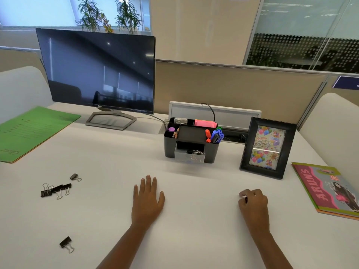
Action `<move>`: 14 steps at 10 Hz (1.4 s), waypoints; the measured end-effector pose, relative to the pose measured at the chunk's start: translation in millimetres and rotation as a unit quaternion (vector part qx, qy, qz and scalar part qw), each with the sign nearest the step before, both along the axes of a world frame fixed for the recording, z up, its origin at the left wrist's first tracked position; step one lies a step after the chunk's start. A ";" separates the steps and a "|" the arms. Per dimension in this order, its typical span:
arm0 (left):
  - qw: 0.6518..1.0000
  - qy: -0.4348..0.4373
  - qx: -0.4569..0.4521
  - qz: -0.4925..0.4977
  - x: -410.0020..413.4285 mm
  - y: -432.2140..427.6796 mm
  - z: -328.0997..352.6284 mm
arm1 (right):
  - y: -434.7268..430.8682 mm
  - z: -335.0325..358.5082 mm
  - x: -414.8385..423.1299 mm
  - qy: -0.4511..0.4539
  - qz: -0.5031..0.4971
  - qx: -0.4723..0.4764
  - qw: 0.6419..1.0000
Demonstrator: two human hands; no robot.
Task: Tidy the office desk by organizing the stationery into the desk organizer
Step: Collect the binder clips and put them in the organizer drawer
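left hand [148,197] flat on desk [194,230]; right hand [253,202] pinches small dark item [246,199].

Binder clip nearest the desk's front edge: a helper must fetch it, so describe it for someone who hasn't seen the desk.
From the monitor on the white desk, come toward the front edge, past the cluster of binder clips. The binder clip lies farther forward, left of the left hand's forearm. It lies apart from all the others, nearest the front edge.

Right hand [253,203] mostly hides a small dark thing [246,199].
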State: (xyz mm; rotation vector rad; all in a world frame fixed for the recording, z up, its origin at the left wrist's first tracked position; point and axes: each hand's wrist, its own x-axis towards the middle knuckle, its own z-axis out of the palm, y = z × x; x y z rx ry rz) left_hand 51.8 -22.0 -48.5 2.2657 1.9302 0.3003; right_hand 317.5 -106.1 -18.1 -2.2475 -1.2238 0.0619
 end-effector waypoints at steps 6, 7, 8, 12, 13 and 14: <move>1.000 -0.020 0.008 0.001 -1.3 1.5 -4.0 | 109.5 77.9 -82.1 -0.045 0.246 0.198 0.948; 1.000 -0.014 0.012 0.003 -1.0 1.7 -4.8 | 129.8 79.7 -83.7 -0.052 0.267 0.164 0.948; 1.000 -0.014 0.014 0.001 -1.2 2.9 -4.8 | 140.9 77.0 -81.9 -0.028 0.296 0.114 0.948; 1.000 -0.015 0.014 0.002 -1.7 2.0 0.4 | 73.9 23.5 -114.2 0.024 0.288 0.148 0.946; 1.000 -0.020 0.022 -0.002 -1.6 2.2 0.2 | 60.5 0.2 -125.1 0.067 0.282 0.074 0.954; 1.000 -0.025 0.011 -0.007 -1.2 1.6 0.3 | 50.0 -17.1 -134.1 0.027 0.279 -0.020 0.960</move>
